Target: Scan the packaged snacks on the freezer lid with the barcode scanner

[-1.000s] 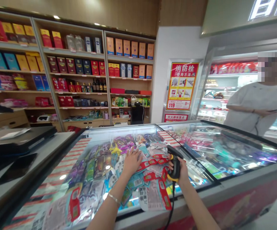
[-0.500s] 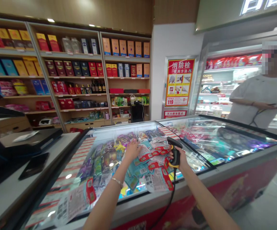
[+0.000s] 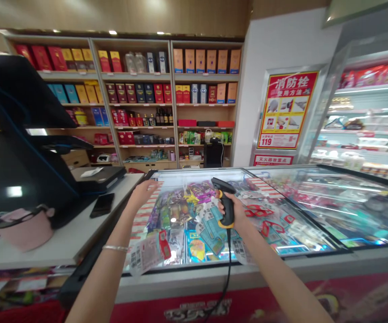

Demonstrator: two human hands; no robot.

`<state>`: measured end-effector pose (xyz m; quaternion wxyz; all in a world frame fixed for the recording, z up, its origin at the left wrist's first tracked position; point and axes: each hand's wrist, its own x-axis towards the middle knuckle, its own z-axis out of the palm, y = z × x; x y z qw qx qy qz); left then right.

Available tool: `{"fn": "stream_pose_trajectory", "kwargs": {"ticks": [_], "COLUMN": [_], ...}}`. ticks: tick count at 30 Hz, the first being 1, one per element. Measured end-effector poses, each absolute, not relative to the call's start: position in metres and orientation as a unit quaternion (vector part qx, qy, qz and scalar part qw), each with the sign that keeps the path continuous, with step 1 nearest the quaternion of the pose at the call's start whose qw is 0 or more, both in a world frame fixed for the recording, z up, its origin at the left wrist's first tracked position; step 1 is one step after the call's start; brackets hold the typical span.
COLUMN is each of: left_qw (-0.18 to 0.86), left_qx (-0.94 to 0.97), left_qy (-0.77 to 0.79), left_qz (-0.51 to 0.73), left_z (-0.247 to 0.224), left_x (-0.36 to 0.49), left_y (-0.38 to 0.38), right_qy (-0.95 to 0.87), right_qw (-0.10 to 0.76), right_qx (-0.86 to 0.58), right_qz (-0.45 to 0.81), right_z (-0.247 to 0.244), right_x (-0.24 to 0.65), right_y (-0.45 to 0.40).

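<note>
Right hand point(image 3: 239, 211) wrapped round the black scanner point(image 3: 226, 210), above the freezer point(image 3: 167, 281), between near and far edges; likely light, stiff plastic, best gripped by that handle. Left hand point(image 3: 143, 194) loosely spread, seemingly empty, near the far left corner.

Both arms are bare from hand to forearm and reach forward over the freezer point(image 3: 167, 279). The left forearm point(image 3: 98, 280) rises across the front edge near its left corner, leaning slightly right. The left hand point(image 3: 142, 193) is near the far left corner, its back turned up, fingers loosely extended together; whether it touches the surface cannot be told. The right forearm point(image 3: 274, 273) slants up and leftward over the front edge. The right hand point(image 3: 237, 211) hangs above the surface, fingers curled in a grip, well apart from the left.
</note>
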<state>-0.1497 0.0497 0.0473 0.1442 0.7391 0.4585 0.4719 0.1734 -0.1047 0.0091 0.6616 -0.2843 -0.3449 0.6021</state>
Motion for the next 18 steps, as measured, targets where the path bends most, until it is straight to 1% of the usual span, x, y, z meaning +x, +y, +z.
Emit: {"fn": "stream_pose_trajectory", "kwargs": {"ticks": [2,3,6,8,11,13,14,16,18], "left_qw": [0.188,0.215,0.279,0.287,0.246,0.224,0.232,0.295,0.378], "left_qx": [0.733,0.742,0.804,0.836,0.854,0.855,0.854,0.853,0.841], "left_qy": [0.483,0.492,0.482,0.461,0.457,0.461,0.455,0.42,0.387], "left_qz": [0.441,0.402,0.208,0.08,-0.033,-0.079,-0.095,-0.092,-0.017], "left_z": [0.038,0.033,0.012,-0.004,-0.023,-0.028,-0.029,-0.026,-0.022], "left_x": [-0.174,-0.184,-0.199,-0.197,-0.186,-0.179,-0.177,-0.177,-0.181], "left_y": [0.044,0.04,0.024,0.012,-0.002,-0.007,-0.006,0.001,0.016], "right_qy": [-0.351,-0.353,-0.356,-0.359,-0.365,-0.368,-0.369,-0.366,-0.361], "right_qw": [0.638,0.623,0.572,0.542,0.497,0.468,0.457,0.443,0.444], "right_qx": [-0.285,-0.289,-0.305,-0.316,-0.336,-0.343,-0.345,-0.35,-0.353], "right_qz": [0.623,0.636,0.673,0.691,0.712,0.726,0.732,0.74,0.74], "right_z": [0.005,0.003,-0.005,-0.012,-0.027,-0.038,-0.043,-0.052,-0.058], "right_x": [0.145,0.132,0.098,0.081,0.064,0.058,0.057,0.056,0.057], "right_y": [-0.092,-0.087,-0.076,-0.068,-0.054,-0.045,-0.041,-0.035,-0.035]}}
